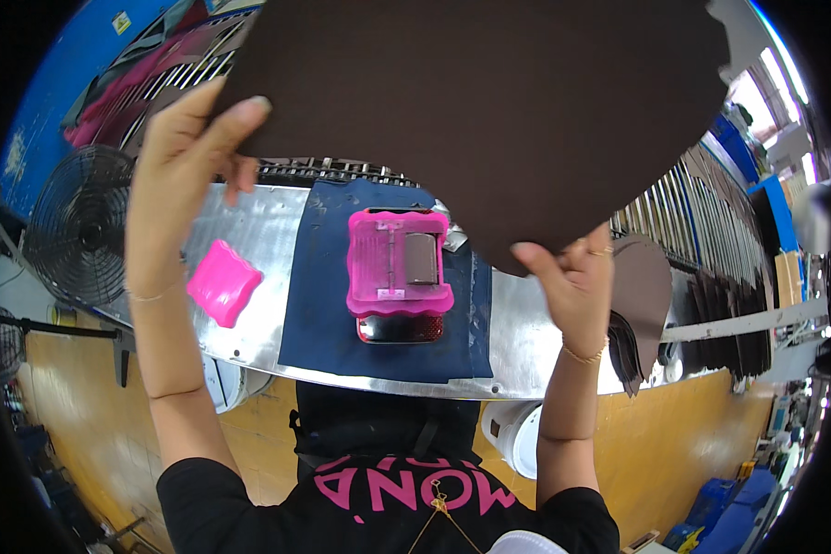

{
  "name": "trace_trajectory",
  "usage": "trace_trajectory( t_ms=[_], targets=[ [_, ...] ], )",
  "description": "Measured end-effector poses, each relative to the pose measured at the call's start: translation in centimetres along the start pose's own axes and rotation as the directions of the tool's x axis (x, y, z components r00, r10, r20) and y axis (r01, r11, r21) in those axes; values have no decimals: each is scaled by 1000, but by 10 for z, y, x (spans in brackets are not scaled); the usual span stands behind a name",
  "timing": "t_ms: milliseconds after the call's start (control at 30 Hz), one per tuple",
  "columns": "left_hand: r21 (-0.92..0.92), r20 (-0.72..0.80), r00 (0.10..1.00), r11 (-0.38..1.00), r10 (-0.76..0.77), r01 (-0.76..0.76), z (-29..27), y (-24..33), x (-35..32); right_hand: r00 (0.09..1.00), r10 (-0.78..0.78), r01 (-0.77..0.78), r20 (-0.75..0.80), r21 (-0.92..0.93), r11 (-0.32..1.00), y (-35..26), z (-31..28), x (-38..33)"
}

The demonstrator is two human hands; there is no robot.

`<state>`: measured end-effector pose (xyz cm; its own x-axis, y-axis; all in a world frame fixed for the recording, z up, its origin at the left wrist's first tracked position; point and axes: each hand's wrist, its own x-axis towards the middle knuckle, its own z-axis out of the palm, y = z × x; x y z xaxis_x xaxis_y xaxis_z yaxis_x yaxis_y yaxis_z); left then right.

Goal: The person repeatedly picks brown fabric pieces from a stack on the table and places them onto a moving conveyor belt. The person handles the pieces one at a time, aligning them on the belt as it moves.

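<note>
Hold the dark brown sheet (489,111) spread above the tabletop (517,323), pinched at its edges by left hand (177,152) and right hand (577,282) (apparently gripping, though partly hidden); keep clear of the pink tray (356,268).

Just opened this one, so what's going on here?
A person holds up a large dark brown sheet above a metal table. The left hand grips its left edge and the right hand its lower edge. Below, a pink wavy-edged tray sits over a dark blue mat, with a smaller pink piece to its left on the bare metal.
</note>
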<state>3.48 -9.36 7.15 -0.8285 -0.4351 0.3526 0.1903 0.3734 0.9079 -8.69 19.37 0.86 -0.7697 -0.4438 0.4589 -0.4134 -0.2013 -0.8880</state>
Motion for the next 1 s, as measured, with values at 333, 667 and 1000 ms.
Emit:
trace_trajectory(
  t_ms=[333, 667, 1000],
  targets=[
    [220, -331, 943, 975, 47, 29, -56, -3, -52, 974, -46, 128, 224, -366, 922, 52, 49, 10],
    [148, -128, 977, 971, -167, 186, -18, -47, -66, 962, -118, 246, 247, -587, 772, 62, -3, -11],
    [439, 336, 935, 859, 117, -265, 60, -55, -33, 998, 50, -68, -47, -622, 780, 89, -86, -73]
  ],
)
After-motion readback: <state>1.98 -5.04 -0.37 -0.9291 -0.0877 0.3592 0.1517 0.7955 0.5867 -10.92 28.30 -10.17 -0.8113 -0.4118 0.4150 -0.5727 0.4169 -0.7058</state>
